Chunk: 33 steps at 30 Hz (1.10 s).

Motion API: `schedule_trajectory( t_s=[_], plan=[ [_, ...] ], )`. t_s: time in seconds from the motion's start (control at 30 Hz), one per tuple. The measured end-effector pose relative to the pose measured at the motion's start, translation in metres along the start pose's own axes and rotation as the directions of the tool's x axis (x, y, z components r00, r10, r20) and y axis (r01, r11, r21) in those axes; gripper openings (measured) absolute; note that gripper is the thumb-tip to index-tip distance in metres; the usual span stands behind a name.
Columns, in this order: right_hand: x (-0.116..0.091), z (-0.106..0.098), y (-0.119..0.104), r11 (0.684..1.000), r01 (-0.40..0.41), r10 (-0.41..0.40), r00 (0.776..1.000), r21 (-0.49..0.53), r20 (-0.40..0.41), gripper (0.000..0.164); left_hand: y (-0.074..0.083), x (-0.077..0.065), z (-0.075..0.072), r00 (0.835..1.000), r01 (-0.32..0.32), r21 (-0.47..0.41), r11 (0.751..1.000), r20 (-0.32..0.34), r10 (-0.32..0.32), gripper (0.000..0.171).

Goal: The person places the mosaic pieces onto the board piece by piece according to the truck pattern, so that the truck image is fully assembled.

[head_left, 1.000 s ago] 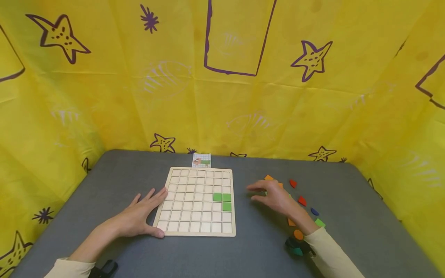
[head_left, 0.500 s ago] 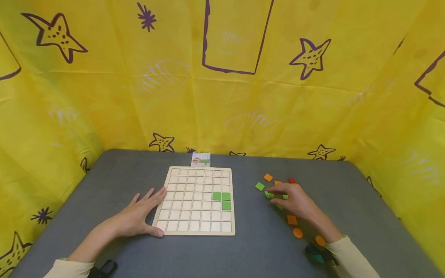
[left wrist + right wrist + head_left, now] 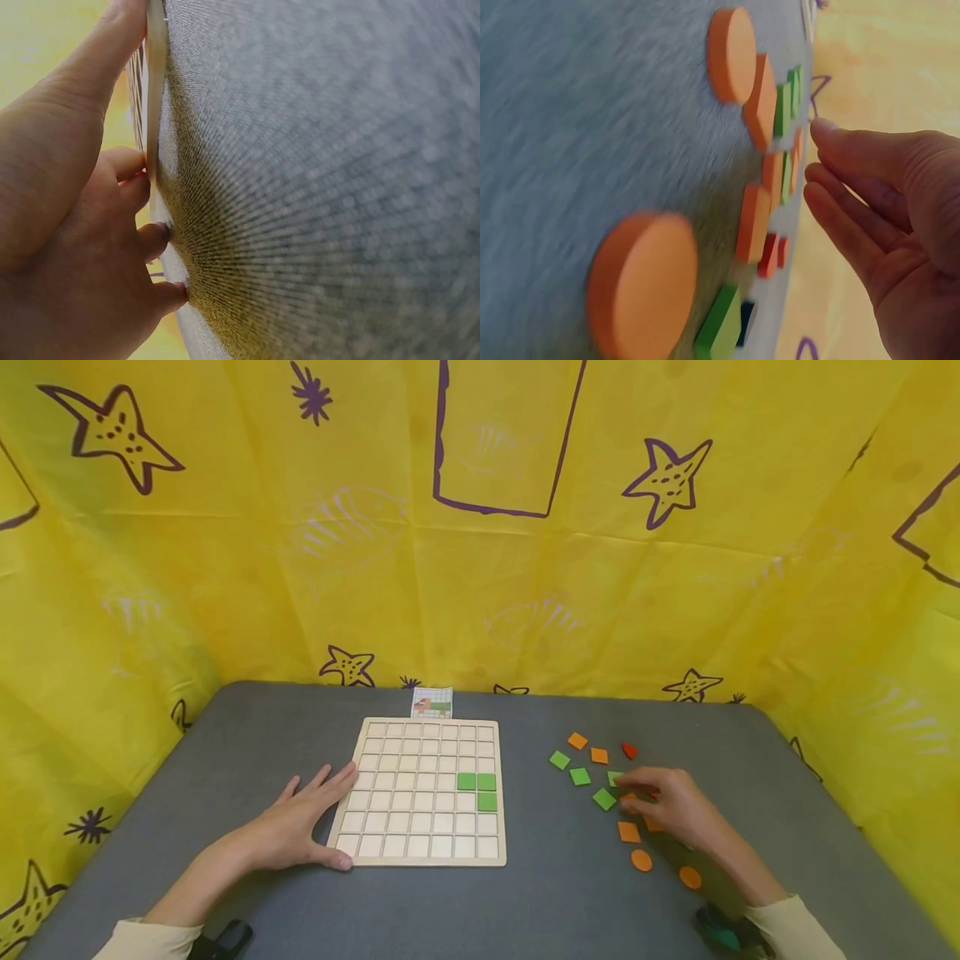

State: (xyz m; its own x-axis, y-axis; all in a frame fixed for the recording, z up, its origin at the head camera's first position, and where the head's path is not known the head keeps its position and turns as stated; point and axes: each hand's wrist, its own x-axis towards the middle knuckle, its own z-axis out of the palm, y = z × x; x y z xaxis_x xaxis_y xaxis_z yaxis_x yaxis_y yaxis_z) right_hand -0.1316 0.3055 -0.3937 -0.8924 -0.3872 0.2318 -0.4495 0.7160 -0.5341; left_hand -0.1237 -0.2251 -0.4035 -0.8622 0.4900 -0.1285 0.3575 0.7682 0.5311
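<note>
My left hand (image 3: 281, 831) rests with spread fingers at the left edge of a pale wooden grid board (image 3: 427, 862); its thumb touches the near left corner. Two green square tiles (image 3: 467, 782) sit side by side in the board's right part, with a third below. My right hand (image 3: 675, 806) hovers over loose pieces to the right, fingers slightly bent. In the right wrist view nothing shows between its thumb and fingers. Nearest it lie a green tile (image 3: 614, 778) and orange squares (image 3: 628, 832), some partly hidden beneath the hand.
A small picture card (image 3: 432, 703) lies behind the board. Around the right hand are more green tiles (image 3: 580, 776), orange round pieces (image 3: 641, 860) and a red piece (image 3: 629, 751). A teal piece (image 3: 723, 937) shows beside the right wristband. Yellow cloth (image 3: 480, 568) encloses the grey table.
My right hand has moved rightward, farther from the board, uncovering several green and orange tiles. My left hand has stayed at the board's edge. The tiles on the board are unchanged.
</note>
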Motion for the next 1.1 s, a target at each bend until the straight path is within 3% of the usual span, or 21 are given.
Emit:
schedule_trajectory(
  t_s=[0.17,0.8,0.97,1.1],
  plan=[
    [-0.010,-0.006,0.008,0.999,-0.035,0.035,0.999,0.011,-0.001,0.030,-0.001,-0.001,0.000,1.000,-0.018,0.000,1.000,-0.013,0.018,0.122],
    [-0.054,-0.034,0.035,0.999,0.027,-0.027,0.999,0.021,-0.020,0.031,-0.001,-0.001,0.000,1.000,-0.022,-0.003,1.000,-0.009,0.022,0.123],
    [-0.059,-0.041,0.041,0.998,0.036,-0.038,0.998,0.051,0.042,0.030,0.000,0.000,-0.001,1.000,-0.019,-0.003,1.000,-0.006,0.019,0.123],
    [-0.062,-0.044,0.045,0.991,-0.015,-0.004,0.991,0.135,0.135,0.030,0.000,0.000,-0.001,1.000,-0.021,-0.002,1.000,-0.004,0.021,0.123]
  ],
)
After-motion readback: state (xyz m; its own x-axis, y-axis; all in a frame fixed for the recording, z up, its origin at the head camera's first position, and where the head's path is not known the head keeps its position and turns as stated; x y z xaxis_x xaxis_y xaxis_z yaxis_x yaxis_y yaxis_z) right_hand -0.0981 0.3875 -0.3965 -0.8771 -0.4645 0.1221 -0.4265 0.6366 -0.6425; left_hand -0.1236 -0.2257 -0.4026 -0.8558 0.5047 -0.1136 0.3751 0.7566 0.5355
